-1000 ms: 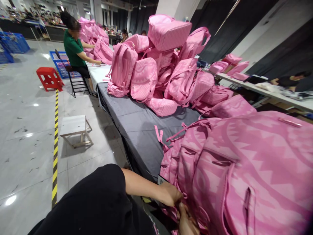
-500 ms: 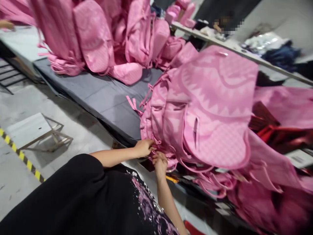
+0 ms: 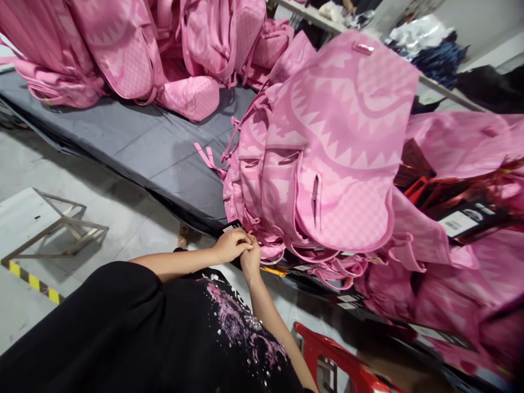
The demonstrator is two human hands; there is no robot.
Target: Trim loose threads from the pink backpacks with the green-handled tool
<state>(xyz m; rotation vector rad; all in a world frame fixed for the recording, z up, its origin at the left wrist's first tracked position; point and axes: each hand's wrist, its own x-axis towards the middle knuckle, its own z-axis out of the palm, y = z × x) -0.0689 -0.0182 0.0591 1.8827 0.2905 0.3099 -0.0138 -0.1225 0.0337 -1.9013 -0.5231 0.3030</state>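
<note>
- Along the near edge of the grey-covered counter, the left hand and right hand meet with fingertips bunched together; I cannot tell whether they pinch anything.
- Just behind the left hand, a black tag shows.
- Beyond the hands, a row of pink backpacks leans together on the counter.
- Farther left, more pink bags stand there.
- Below right is a red stool; at left, a white-topped stool.
</note>
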